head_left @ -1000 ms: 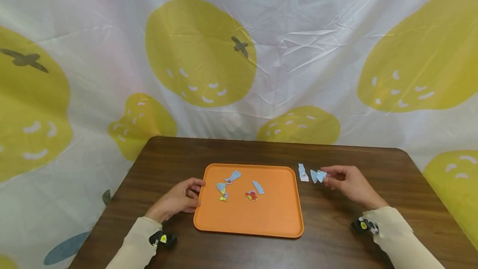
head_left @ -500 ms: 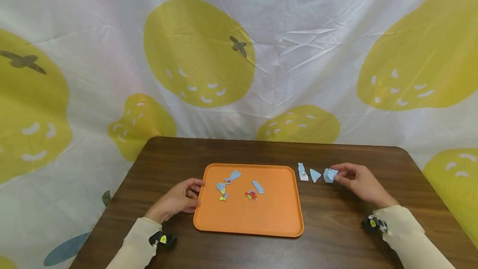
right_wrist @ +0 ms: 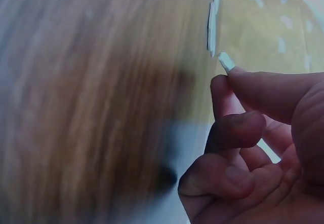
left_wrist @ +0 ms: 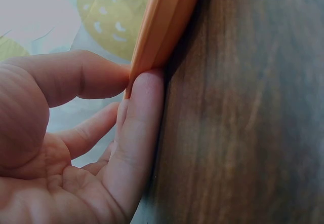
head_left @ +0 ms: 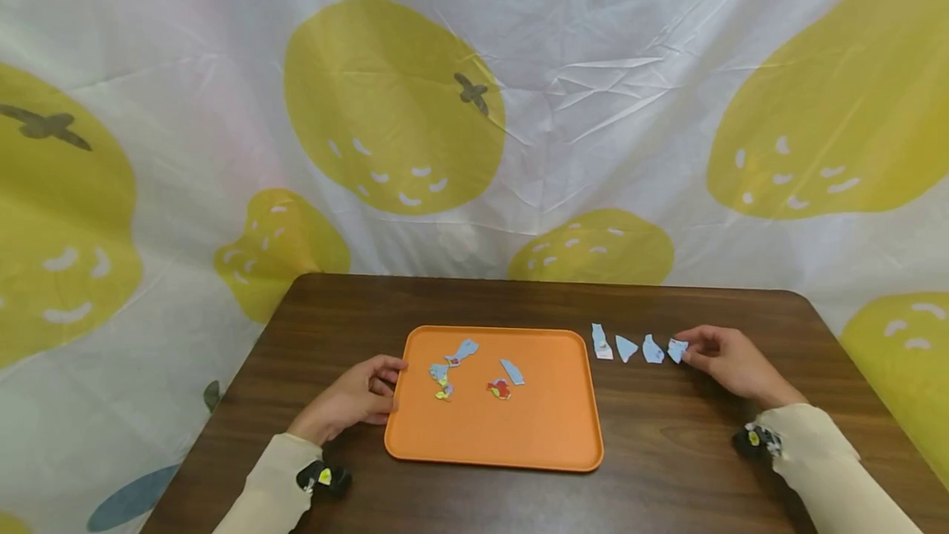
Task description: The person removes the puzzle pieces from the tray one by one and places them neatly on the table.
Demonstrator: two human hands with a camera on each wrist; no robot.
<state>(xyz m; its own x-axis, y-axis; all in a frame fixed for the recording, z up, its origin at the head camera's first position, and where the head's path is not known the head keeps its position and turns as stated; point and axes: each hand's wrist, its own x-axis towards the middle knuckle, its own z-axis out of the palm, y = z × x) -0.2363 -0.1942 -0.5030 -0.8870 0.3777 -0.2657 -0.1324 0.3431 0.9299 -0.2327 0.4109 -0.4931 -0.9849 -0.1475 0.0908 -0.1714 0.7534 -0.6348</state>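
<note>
My right hand [head_left: 730,363] pinches a small light-blue puzzle piece [head_left: 676,350] between thumb and fingertips, close over the table right of the tray. Left of it lie three other pale-blue pieces in a row: a rounded one [head_left: 652,349], a triangular one [head_left: 626,348] and a long one [head_left: 601,342] with a white end. At the left side of the orange tray [head_left: 519,435], my left hand [head_left: 347,398] grips the rim between thumb and fingers, as the left wrist view shows. The right wrist view sees the row of pieces [right_wrist: 212,29] edge-on.
On the tray lie a blue piece [head_left: 465,348], a blue-and-yellow cluster [head_left: 441,377], a slanted blue piece [head_left: 511,371] and a red-and-yellow piece [head_left: 499,388]. The dark wooden table [head_left: 667,452] ends at a lemon-printed curtain [head_left: 415,245] behind.
My right hand has moved to the right along the row, leaving a rounded light-blue piece lying behind it while it keeps another. The left hand and tray have stayed put.
</note>
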